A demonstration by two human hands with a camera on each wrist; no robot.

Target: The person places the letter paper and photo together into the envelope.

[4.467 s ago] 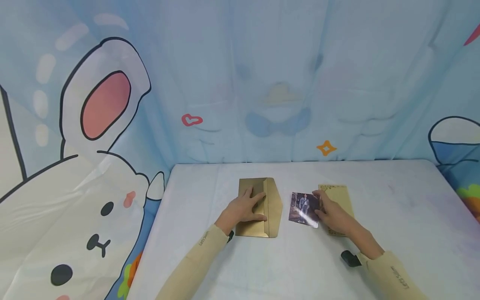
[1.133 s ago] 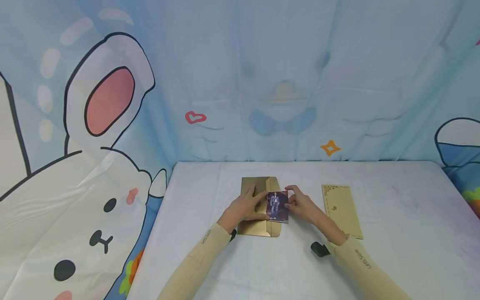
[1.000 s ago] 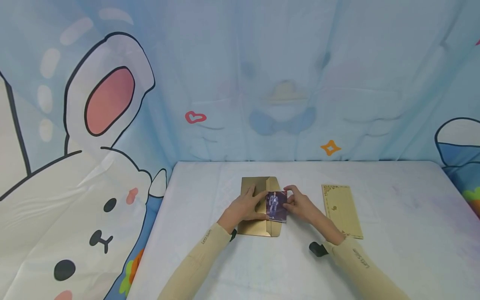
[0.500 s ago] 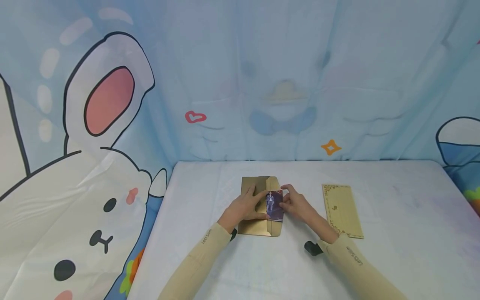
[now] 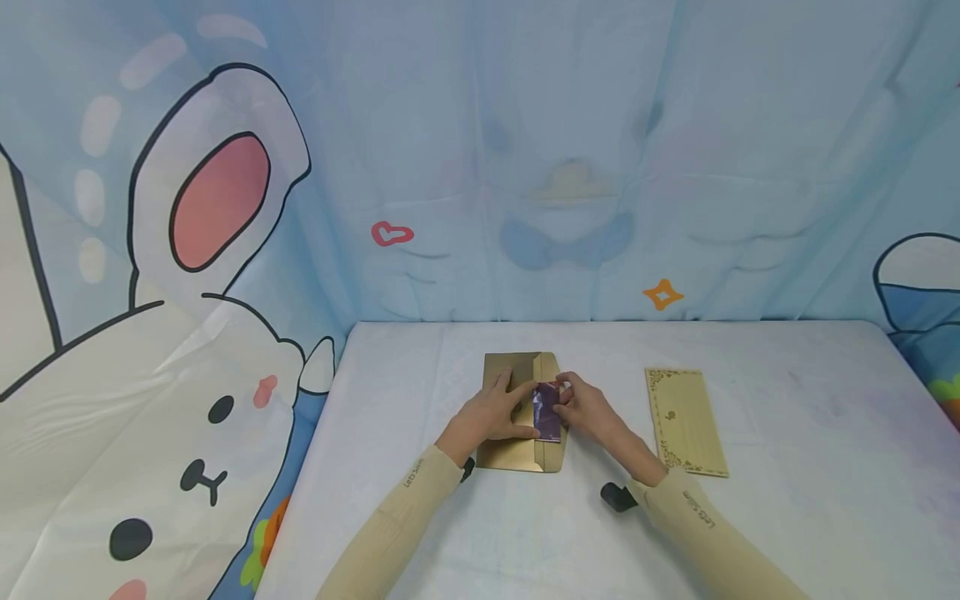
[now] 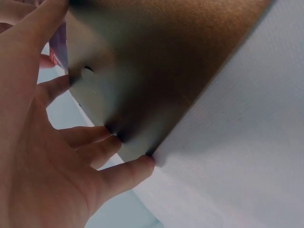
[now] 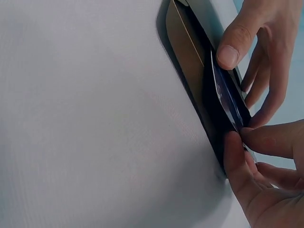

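- Left: I see the left grip [image 5: 491,414], fingers spread, pressing the gold envelope [image 5: 510,454], grasping nothing; too light a press could let it slide.
- Middle: the glossy photo [image 5: 547,412] sits partly inside the envelope's mouth; a crooked push might snag its corner.
- Right: the right grip [image 5: 592,415] pinches its outer edge; squeezing hard could crease it.
- Far right: a tan card [image 5: 686,417] lies apart.

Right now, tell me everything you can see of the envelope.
The envelope is gold with a dull sheen and looks like paper. It lies on the white table, flap open toward the right. The left hand rests spread on top; the photo, pinched by the right hand, is partway into the envelope's mouth.
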